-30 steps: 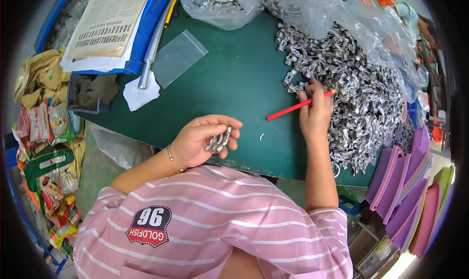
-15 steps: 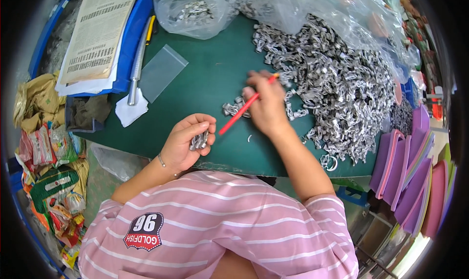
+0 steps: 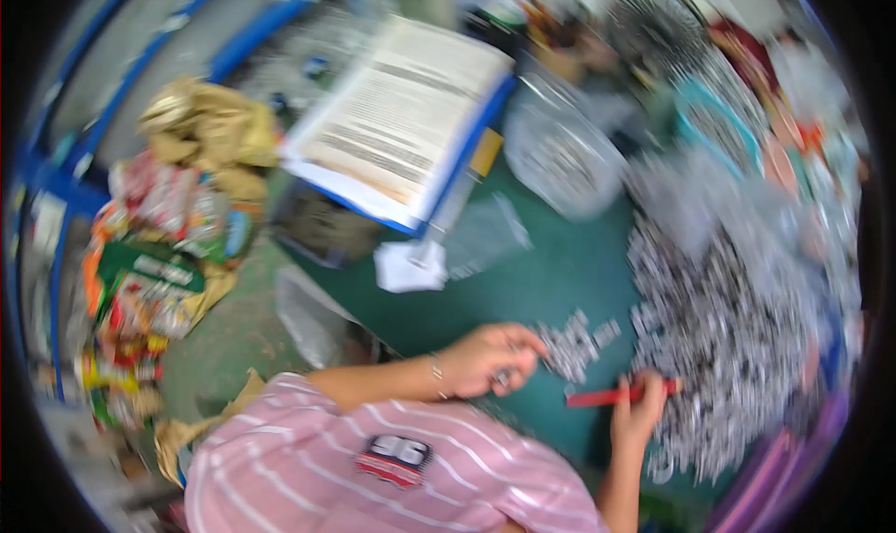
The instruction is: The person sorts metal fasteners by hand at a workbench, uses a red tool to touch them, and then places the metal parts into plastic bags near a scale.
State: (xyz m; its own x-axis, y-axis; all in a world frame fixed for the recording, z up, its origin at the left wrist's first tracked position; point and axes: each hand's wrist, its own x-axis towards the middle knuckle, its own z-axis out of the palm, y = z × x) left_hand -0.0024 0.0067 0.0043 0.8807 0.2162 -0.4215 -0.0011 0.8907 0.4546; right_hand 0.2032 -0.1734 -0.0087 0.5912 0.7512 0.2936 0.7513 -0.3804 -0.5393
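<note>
My right hand (image 3: 638,410) is closed round a red pen (image 3: 597,399), which lies across the fingers beside the big pile of small grey metal loop-shaped pieces (image 3: 737,346). My left hand (image 3: 493,354) has its fingers curled, and a bit of grey metal (image 3: 504,376) shows in them; the blur hides how many pieces are there. Just right of the left fingertips, a small cluster of the same metal pieces (image 3: 571,348) lies on the green tabletop (image 3: 588,253). The whole view is smeared by motion.
Beyond the left hand are a flat clear bag (image 3: 490,234), a white paper scrap (image 3: 411,266) and a blue tray with printed sheets (image 3: 411,113). A clear plastic bag (image 3: 565,150) with metal pieces stands at the back. Colourful packets (image 3: 154,272) lie at far left.
The view has swung left, so the table appears farther right and lower. My right hand has moved off the small cluster toward the big pile's near side, still with the pen.
</note>
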